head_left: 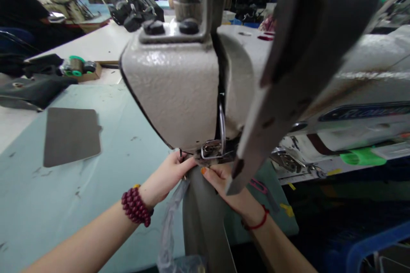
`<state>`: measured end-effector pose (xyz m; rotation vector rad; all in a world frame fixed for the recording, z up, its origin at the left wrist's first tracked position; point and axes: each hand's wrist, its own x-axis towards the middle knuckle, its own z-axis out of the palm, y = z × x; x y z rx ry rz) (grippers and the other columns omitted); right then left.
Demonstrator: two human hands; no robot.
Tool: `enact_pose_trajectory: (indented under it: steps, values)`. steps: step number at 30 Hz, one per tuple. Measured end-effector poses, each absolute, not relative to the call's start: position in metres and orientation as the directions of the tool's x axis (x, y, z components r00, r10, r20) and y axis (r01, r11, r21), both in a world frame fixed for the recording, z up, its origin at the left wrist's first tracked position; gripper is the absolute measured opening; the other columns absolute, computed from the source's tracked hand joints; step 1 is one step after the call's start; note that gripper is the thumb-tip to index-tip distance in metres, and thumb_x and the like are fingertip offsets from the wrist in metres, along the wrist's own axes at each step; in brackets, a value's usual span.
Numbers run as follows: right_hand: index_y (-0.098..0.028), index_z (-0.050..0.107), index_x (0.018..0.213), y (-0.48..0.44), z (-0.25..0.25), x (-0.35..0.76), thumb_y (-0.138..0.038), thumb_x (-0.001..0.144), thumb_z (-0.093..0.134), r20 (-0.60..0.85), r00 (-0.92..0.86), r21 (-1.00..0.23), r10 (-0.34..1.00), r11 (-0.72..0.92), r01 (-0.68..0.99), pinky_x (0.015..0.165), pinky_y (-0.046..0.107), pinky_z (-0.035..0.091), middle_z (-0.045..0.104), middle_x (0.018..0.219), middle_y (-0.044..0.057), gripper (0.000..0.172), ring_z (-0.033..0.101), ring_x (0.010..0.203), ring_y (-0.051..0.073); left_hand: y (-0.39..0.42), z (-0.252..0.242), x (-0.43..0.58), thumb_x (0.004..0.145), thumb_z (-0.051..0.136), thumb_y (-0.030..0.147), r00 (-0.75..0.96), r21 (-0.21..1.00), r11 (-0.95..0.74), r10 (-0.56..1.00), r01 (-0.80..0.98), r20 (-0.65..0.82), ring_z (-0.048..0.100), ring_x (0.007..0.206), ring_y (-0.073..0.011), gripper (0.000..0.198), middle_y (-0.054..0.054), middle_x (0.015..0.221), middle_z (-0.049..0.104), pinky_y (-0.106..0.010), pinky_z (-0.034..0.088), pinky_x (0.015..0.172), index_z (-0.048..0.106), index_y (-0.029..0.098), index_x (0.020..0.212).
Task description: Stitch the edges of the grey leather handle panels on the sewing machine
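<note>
The left hand [165, 179] is resting with its thumb touching the left edge of a dark grey strip [201, 217]; the other fingers are curling partly out of sight, so I cannot tell whether they are gripping it. The right hand [221, 182] is pressing its thumb against the strip's right side, and the grip of its hidden fingers I cannot tell either. The strip is running from between both thumbs down toward the wearer. Just above the fingertips, the sewing machine head [173, 89] is looming. Just below the left fingers, a crumpled clear plastic strip [172, 226] is hanging. Well to the left of those fingers, a flat grey panel [72, 138] is lying on the pale green tabletop [118, 128], and farther beyond them, thread spools [77, 66] are standing together
</note>
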<state>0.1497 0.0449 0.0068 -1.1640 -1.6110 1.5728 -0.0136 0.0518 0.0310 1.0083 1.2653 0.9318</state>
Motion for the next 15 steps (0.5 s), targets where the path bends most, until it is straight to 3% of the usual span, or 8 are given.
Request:
enact_pose_trajectory:
  steps: [2,5,9,12,15]
  values:
    - [-0.02,0.035,0.057,0.047,0.013,0.155,-0.038,0.09,0.047,-0.168,-0.469,-0.98,0.867,-0.098,0.171,0.047,0.022,0.019,0.03,0.058,-0.005,0.039,0.028,0.054,0.009,0.051,0.024,-0.017,0.079,0.068,0.034,0.151,0.963,0.264,0.952,0.043,-0.268,0.066,0.085,-0.0213,0.022,-0.003,0.09,0.075,-0.028,0.052,0.08,0.074,0.022,0.095]
    - [-0.019,0.041,0.056,0.045,0.02,0.163,-0.041,0.089,0.049,-0.23,-0.522,-0.971,0.821,-0.159,0.177,0.045,0.021,0.02,0.033,0.056,-0.005,0.041,0.029,0.053,0.009,0.042,0.011,-0.03,0.086,0.06,0.04,0.069,0.968,0.211,0.973,0.133,-0.222,0.064,0.103,-0.0231,0.033,-0.004,0.112,0.072,-0.03,0.048,0.093,0.07,0.022,0.112]
    - [-0.019,0.048,0.054,0.026,0.016,0.171,-0.045,0.086,0.058,-0.294,-0.51,-0.956,0.808,-0.254,0.15,0.04,0.019,0.026,0.04,0.052,-0.004,0.042,0.037,0.048,0.009,0.003,-0.024,-0.045,0.092,0.051,0.044,-0.089,0.971,0.164,0.985,0.173,-0.15,0.045,0.134,-0.0245,0.054,-0.006,0.147,0.049,-0.035,0.033,0.113,0.044,0.026,0.143]
    - [-0.017,0.054,0.059,0.001,-0.001,0.169,-0.05,0.085,0.06,-0.367,-0.429,-0.923,0.826,-0.381,0.056,0.043,0.019,0.033,0.047,0.054,-0.004,0.042,0.044,0.049,0.01,-0.03,-0.055,-0.043,0.089,0.056,0.047,-0.035,0.967,0.179,0.984,0.179,-0.176,0.036,0.141,-0.0286,0.065,-0.007,0.156,0.035,-0.042,0.03,0.117,0.036,0.027,0.148]
    - [-0.015,0.063,0.076,-0.023,-0.018,0.161,-0.052,0.085,0.06,-0.397,-0.292,-0.898,0.87,-0.434,-0.076,0.051,0.021,0.039,0.057,0.062,-0.001,0.038,0.05,0.056,0.013,-0.043,-0.064,-0.027,0.084,0.062,0.05,-0.005,0.975,0.158,0.987,0.156,-0.16,0.033,0.142,-0.032,0.069,-0.009,0.155,0.037,-0.046,0.033,0.116,0.04,0.026,0.145]
